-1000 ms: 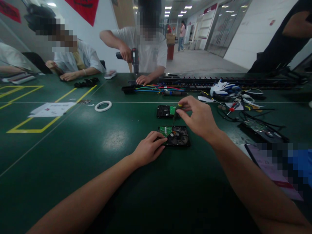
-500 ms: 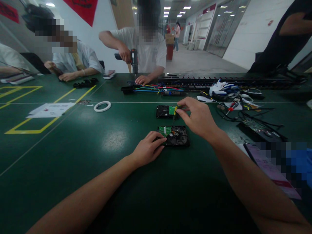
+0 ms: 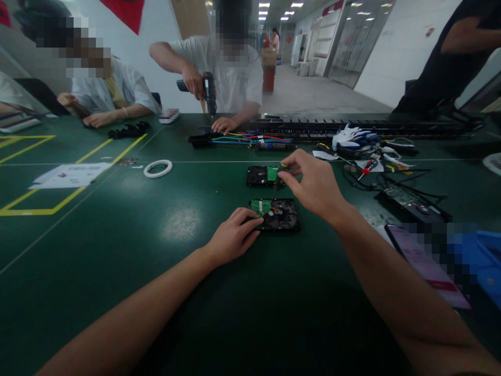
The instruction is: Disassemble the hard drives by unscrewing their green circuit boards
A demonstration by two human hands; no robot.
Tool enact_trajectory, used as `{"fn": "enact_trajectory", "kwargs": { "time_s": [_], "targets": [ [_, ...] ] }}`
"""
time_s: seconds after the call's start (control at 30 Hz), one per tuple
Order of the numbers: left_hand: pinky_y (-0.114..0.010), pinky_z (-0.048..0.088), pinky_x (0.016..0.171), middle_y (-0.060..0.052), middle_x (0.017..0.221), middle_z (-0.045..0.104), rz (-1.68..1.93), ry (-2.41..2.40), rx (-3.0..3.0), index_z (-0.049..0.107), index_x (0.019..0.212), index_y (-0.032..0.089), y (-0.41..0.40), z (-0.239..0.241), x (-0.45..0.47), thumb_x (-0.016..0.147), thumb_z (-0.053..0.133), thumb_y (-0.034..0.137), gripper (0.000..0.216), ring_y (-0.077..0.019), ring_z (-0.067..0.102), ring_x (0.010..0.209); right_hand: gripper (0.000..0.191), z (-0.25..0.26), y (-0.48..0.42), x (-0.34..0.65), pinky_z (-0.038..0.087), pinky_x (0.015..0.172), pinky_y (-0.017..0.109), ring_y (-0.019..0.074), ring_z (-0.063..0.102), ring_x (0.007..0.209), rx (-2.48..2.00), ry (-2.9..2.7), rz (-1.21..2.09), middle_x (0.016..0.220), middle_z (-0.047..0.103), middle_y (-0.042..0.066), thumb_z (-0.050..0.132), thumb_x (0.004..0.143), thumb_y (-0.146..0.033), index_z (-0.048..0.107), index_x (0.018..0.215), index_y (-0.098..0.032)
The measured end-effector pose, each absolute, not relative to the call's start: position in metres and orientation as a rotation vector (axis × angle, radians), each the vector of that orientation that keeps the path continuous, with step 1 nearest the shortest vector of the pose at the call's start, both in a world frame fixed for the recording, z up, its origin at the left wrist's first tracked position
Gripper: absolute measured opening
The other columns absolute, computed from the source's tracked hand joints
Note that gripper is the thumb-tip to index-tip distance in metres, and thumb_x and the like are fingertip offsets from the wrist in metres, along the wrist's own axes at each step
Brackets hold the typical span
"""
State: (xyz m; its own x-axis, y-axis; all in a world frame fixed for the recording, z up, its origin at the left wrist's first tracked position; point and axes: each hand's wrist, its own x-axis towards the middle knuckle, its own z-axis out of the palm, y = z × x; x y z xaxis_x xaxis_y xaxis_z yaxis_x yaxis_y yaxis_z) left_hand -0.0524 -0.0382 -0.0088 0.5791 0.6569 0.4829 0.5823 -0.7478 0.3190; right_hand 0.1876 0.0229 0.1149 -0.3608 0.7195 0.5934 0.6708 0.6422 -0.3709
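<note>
A hard drive (image 3: 287,215) lies on the green table with its green circuit board facing up. My left hand (image 3: 234,236) grips its left edge, with the fingers closed over the near corner. In the fingertips of my right hand (image 3: 315,180) is a small screwdriver (image 3: 278,183) with a dark and yellow handle. Its shaft slants down to the circuit board, though where the tip touches is too small to tell. Just behind lies a second hard drive (image 3: 255,176), also showing green board, partly hidden by the screwdriver and my right hand.
A white ring (image 3: 157,168) and paper sheets (image 3: 66,176) lie left. To the right are gloves (image 3: 354,138), a red screwdriver (image 3: 367,169), cables, another drive (image 3: 413,204) and a tablet-like panel (image 3: 426,266). Across the table, a person holds a power drill (image 3: 209,93) near coloured wires (image 3: 245,140).
The screwdriver's handle has turned in my right fingers, showing less yellow and more of its dark side. My left hand stays on the hard drive. The whole view has shifted slightly.
</note>
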Motion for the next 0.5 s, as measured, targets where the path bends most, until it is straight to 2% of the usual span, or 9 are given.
{"fn": "enact_trajectory", "kwargs": {
  "time_s": [0.37,0.5],
  "targets": [
    [-0.047,0.059,0.09,-0.013,0.122,0.058,0.909,1.052,2.683,0.057,0.134,0.022,-0.0373,-0.0101,-0.0524,0.096,0.056,0.024,0.038,-0.026,0.056,0.114,0.014,0.1175,0.0204,0.1858,0.049,0.084,0.043,0.0281,0.065,0.097,-1.015,-2.163,0.057,0.109,0.069,0.01,0.062,0.09,-0.024,0.063,0.104,-0.022],
    [-0.046,0.058,0.092,-0.012,0.122,0.057,0.894,1.064,2.682,0.058,0.134,0.022,-0.0381,-0.0086,-0.052,0.096,0.057,0.025,0.038,-0.0254,0.056,0.115,0.013,0.1154,0.0211,0.185,0.049,0.08,0.041,0.027,0.066,0.091,-1.049,-2.125,0.077,0.101,0.071,0.008,0.066,0.09,-0.03,0.061,0.099,-0.022]
  ]
}}
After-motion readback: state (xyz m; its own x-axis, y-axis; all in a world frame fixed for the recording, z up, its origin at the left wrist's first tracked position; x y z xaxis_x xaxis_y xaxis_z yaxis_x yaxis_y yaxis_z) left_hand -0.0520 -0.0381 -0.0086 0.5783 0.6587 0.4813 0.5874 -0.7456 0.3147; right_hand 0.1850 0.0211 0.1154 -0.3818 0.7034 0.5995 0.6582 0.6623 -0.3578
